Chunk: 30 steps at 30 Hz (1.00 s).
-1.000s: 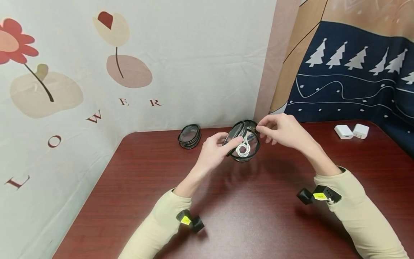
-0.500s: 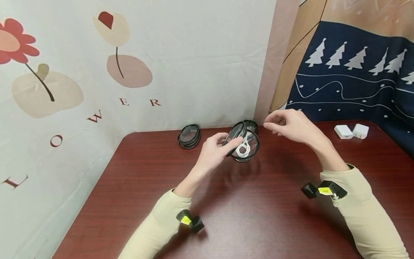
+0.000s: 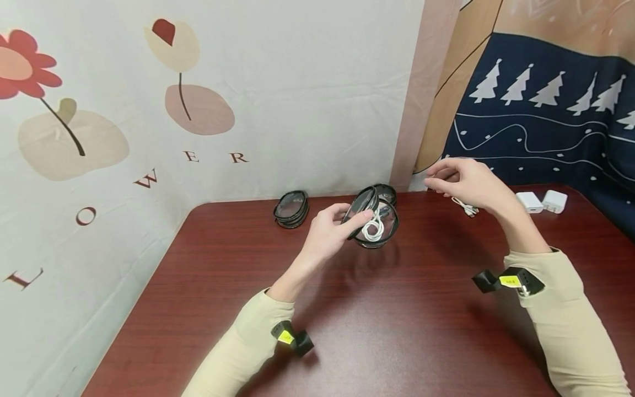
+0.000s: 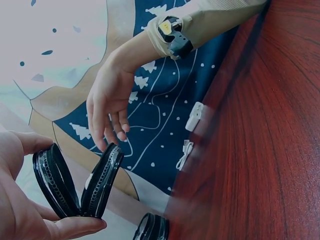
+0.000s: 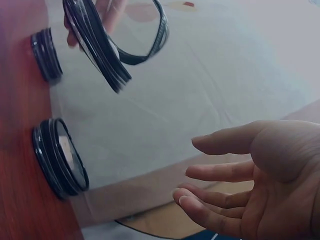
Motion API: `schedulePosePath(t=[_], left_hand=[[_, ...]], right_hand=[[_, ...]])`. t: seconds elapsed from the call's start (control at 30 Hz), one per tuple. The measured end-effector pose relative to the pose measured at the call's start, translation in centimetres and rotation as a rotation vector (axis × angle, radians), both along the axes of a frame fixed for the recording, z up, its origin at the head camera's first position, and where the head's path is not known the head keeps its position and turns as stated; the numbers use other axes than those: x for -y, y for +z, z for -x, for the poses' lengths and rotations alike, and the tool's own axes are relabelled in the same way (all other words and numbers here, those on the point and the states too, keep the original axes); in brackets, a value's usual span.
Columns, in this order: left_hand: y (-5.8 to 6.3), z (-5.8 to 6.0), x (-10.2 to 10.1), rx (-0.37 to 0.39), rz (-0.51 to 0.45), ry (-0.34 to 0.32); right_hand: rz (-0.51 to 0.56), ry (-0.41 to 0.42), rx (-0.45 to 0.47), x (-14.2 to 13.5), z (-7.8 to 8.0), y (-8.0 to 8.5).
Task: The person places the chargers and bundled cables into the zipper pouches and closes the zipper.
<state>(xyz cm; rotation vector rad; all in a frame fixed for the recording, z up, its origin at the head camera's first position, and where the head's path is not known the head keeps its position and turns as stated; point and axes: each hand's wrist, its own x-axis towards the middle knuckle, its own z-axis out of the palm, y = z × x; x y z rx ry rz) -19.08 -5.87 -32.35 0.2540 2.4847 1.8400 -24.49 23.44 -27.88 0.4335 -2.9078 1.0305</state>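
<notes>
My left hand [image 3: 331, 229] grips a round clear zip pouch [image 3: 392, 227] with black edging, raised over the table and spread apart at its zip. Through its clear side a coiled white cable [image 3: 372, 230] shows. In the left wrist view the two halves of the pouch [image 4: 102, 182] form a V between thumb and fingers. Off to the right, my right hand [image 3: 471, 179] hovers with loosely bent fingers. The right wrist view shows that right hand [image 5: 265, 175] holding nothing. Another white cable [image 3: 465, 207] lies on the table beneath it, partly hidden.
Behind the held pouch a second round pouch [image 3: 387, 193] stands near the wall, partly covered. A third round pouch [image 3: 291, 208] is at the back left. Two white charger plugs [image 3: 529, 202] sit at the back right. Printed cloth [image 3: 307, 110] hangs along the table's rear edge.
My right hand has drawn away from the pouch, up and to the right, and is now above the loose cable. The left hand and its pouch have stayed in place.
</notes>
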Motion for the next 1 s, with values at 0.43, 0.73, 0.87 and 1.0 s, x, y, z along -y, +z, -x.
schedulePosePath(t=[0.43, 0.73, 0.87, 1.0], left_hand=[[-0.1, 0.1, 0.1, 0.009, 0.027, 0.001], [-0.3, 0.2, 0.2, 0.015, 0.031, 0.002], [-0.4, 0.2, 0.1, 0.016, 0.029, 0.000], [-0.3, 0.2, 0.1, 0.013, 0.028, 0.000]], right_hand=[[0.031, -0.032, 0.062, -3.2, 1.3, -0.2], [0.003, -0.058, 0.090, -4.4, 2.1, -0.9], [-0.009, -0.081, 0.102, -5.2, 2.5, -1.5], [-0.002, -0.121, 0.104, -6.1, 2.7, -1.9]])
